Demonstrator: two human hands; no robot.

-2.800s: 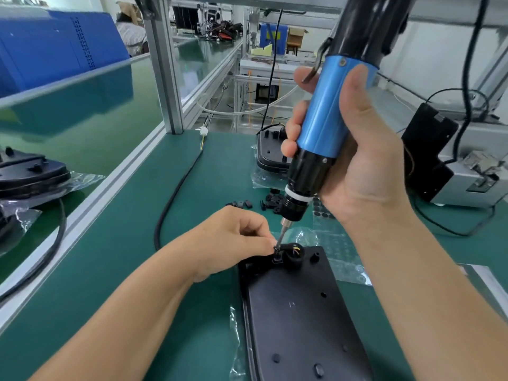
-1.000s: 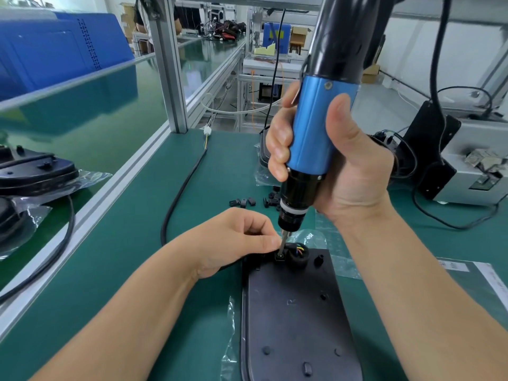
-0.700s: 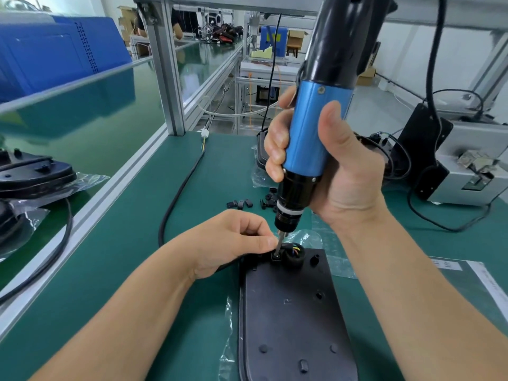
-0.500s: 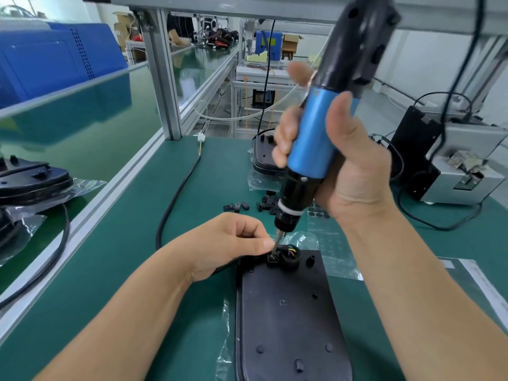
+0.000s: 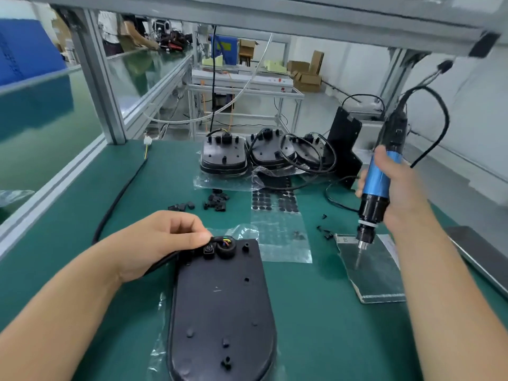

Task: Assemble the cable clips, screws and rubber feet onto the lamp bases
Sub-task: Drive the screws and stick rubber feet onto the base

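The right hand (image 5: 398,188), wrapped around the electric screwdriver (image 5: 375,185), has swung off the cable clip (image 5: 208,249) toward loose screws (image 5: 325,233) just left of its bit, while the left hand (image 5: 165,240) pinches the cable beside the lamp base (image 5: 222,312); seat the next screw squarely before driving.

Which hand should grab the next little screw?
Probably the right hand: its screwdriver hovers beside the loose screws, while the left hand pinches the cable at the lamp base.
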